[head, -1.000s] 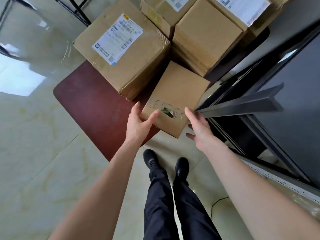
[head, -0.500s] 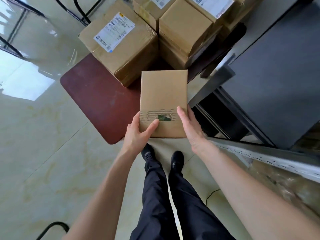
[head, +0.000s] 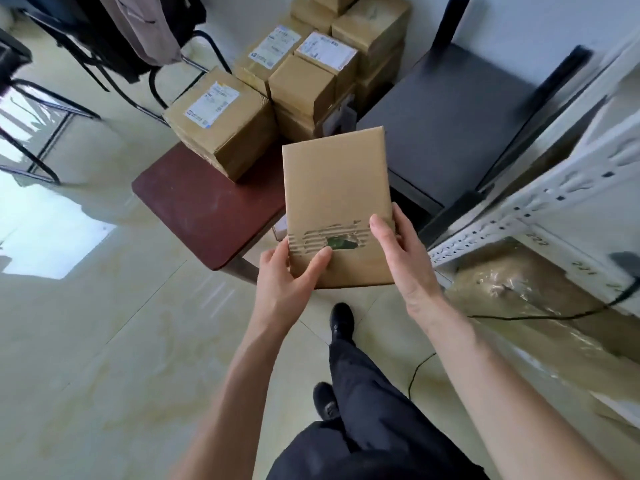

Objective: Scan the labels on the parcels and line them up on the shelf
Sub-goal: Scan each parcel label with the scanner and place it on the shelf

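Observation:
I hold a flat brown cardboard parcel in the air in front of me, its plain side up with a torn patch near its near end. My left hand grips its near left corner, thumb on top beside the tear. My right hand holds its near right edge, thumb on top and fingers underneath. No label shows on the upward face. More cardboard parcels with white labels are stacked on the dark red table. The white metal shelf stands to my right.
A dark grey table sits between the parcel stack and the shelf. A black cable runs from the shelf across plastic-wrapped goods on the floor. Black metal chair legs stand at the left. My shoes are on the tiled floor.
I have lifted the flat parcel off the red table and brought it up and towards me, stepping back. Both hands keep their hold on its near end.

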